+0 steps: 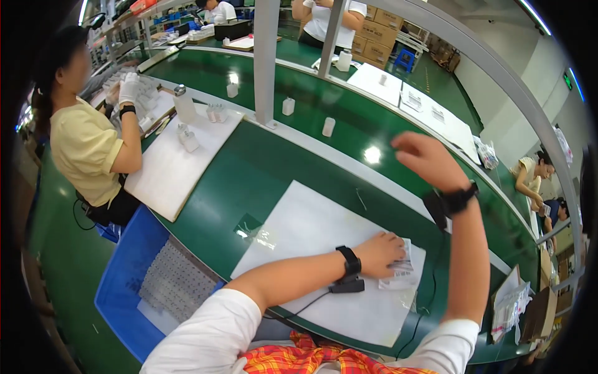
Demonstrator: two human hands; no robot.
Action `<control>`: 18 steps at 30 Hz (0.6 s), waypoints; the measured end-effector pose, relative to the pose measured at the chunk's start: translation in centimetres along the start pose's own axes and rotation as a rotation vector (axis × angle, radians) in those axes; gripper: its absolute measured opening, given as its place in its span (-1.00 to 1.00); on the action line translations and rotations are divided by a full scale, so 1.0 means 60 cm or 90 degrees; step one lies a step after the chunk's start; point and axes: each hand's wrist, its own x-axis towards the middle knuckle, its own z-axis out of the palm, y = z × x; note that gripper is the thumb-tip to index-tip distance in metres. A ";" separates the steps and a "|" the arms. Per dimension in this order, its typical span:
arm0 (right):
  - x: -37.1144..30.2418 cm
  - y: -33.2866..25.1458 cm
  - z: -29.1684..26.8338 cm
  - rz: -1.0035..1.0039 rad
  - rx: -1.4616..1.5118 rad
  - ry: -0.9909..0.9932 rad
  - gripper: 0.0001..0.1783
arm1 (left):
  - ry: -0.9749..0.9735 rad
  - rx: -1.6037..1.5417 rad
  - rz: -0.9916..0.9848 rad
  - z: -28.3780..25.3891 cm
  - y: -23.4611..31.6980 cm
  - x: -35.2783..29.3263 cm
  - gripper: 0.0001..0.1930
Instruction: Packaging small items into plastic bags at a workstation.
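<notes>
My left hand (379, 254) lies on a small clear plastic packet (400, 274) with dark printing. Its fingers are apart and stretched over the packet's upper part, hiding some of it. Under both is a white sheet (324, 221), taped to the green bench. Raised over the green conveyor belt (299, 71), my right hand (430, 161) has thumb and fingers apart and slightly bent, with nothing seen in it. Small white bottle-like pieces stand on the belt to its left, the nearest white piece (328, 127) among them. Dark straps with small boxes circle both my wrists.
A metal rail and upright post (265, 62) divide bench from belt. At left, a person in yellow (87, 137) handles white parts beside a white board (180, 162). Below is a blue bin (121, 293). Plastic bags (511, 308) lie at right; a black cable crosses the bench.
</notes>
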 end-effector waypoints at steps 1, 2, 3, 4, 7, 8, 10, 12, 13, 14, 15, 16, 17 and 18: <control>0.056 0.008 0.015 0.016 -0.035 -0.010 -0.57 | -0.002 0.005 -0.004 0.003 -0.003 0.001 -0.53; 0.109 0.023 0.034 0.036 -0.071 -0.018 -0.50 | 0.017 -0.009 0.005 0.010 -0.005 0.004 -0.54; 0.159 0.052 0.061 0.046 -0.088 0.004 -0.42 | 0.035 -0.025 0.018 0.019 -0.006 0.011 -0.55; 0.201 0.082 0.091 0.059 -0.106 0.028 -0.33 | 0.030 -0.023 0.025 0.026 -0.009 0.020 -0.55; 0.295 0.143 0.215 0.172 -0.043 0.012 -0.19 | 0.172 -0.466 0.022 0.066 -0.030 0.026 -0.60; 0.315 0.147 0.256 0.235 -0.041 0.067 -0.15 | 0.175 -0.464 0.017 0.107 -0.044 0.031 -0.60; 0.361 0.130 0.332 0.342 -0.027 0.165 -0.05 | 0.190 -0.292 0.008 0.225 -0.118 0.025 -0.62; 0.381 0.124 0.356 0.318 -0.015 0.121 -0.09 | 0.193 -0.207 -0.001 0.261 -0.137 0.014 -0.63; 0.384 0.138 0.349 0.311 -0.014 0.095 -0.14 | 0.178 -0.156 -0.026 0.260 -0.128 0.019 -0.62; 0.387 0.149 0.342 0.302 -0.012 0.069 -0.19 | 0.165 -0.102 -0.052 0.257 -0.119 0.025 -0.61; 0.391 0.157 0.335 0.302 -0.014 0.073 -0.19 | 0.153 -0.047 -0.080 0.253 -0.112 0.030 -0.60; 0.389 0.176 0.329 0.295 -0.023 0.059 -0.26 | 0.148 -0.050 -0.073 0.233 -0.097 0.032 -0.60; 0.383 0.197 0.328 0.287 -0.029 0.040 -0.33 | 0.112 -0.164 -0.107 0.196 -0.075 0.029 -0.60; 0.378 0.212 0.320 0.276 -0.037 0.024 -0.40 | 0.078 -0.273 -0.140 0.151 -0.055 0.025 -0.60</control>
